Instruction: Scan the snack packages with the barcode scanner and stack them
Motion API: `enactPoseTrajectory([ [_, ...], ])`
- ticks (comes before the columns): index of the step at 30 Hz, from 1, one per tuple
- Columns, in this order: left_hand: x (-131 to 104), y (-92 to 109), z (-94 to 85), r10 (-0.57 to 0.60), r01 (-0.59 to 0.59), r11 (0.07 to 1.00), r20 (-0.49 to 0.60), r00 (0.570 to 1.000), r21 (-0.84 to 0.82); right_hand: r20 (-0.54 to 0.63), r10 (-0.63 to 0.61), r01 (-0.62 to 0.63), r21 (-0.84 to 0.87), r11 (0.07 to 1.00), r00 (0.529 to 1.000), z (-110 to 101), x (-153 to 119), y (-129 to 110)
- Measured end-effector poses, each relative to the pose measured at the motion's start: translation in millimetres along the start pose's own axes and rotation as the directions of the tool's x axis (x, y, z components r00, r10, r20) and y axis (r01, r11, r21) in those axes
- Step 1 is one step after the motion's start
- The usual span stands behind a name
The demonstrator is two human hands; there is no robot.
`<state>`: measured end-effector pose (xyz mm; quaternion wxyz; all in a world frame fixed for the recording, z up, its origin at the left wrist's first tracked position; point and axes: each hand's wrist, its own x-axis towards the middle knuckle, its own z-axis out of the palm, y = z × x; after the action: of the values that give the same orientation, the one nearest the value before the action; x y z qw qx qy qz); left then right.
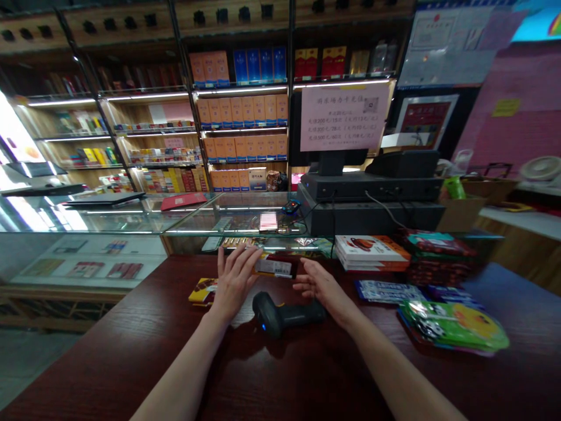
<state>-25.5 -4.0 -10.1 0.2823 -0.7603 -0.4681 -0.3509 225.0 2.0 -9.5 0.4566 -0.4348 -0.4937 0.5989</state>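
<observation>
On the dark red wooden counter, a dark box with a yellow end and a white barcode label [274,267] lies between my two hands. My left hand [236,278] is spread over its left end, fingers apart; whether it touches the box is unclear. My right hand [319,286] is off the box's right end, fingers loosely curved and apart, with nothing in it. A black barcode scanner [284,314] with a blue light lies in front of the box, its handle end close to my right hand. A yellow chocolate pack [204,291] sits left of my left hand, partly hidden behind it.
White and orange boxes [371,252], blue packs [388,290], a dark red package [438,254] and green pouches [453,326] lie on the right. Behind are a glass display case [184,219], a black register [372,213] and shelves of orange boxes [243,111].
</observation>
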Motion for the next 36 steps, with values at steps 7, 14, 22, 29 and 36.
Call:
enactPoseTrajectory([
  [7,0.2,11.3,-1.1,0.056,-0.056,0.998,0.004,0.998,-0.039,0.029,0.063,-0.065,0.048,0.997,0.998,3.1,-6.3,-6.2],
  [14,-1.2,10.9,2.4,0.059,-0.061,0.998,-0.05,0.997,-0.036,0.07,0.107,-0.114,0.113,0.987,0.992,2.4,-7.8,-6.8],
  [22,2.4,13.2,6.5,-0.054,0.055,0.997,0.023,0.998,-0.051,-0.037,0.083,-0.078,0.121,0.99,0.996,6.4,-5.4,-13.8],
  [29,8.8,7.6,-1.6,-0.183,0.2,0.952,0.095,0.979,-0.231,-0.094,-0.066,0.057,-0.09,0.994,0.993,15.2,10.2,-22.8],
  [36,0.9,-28.5,-16.2,-0.44,0.492,0.783,0.219,0.871,-0.381,0.044,-0.183,0.188,-0.296,0.937,0.982,47.8,32.3,-22.6],
])
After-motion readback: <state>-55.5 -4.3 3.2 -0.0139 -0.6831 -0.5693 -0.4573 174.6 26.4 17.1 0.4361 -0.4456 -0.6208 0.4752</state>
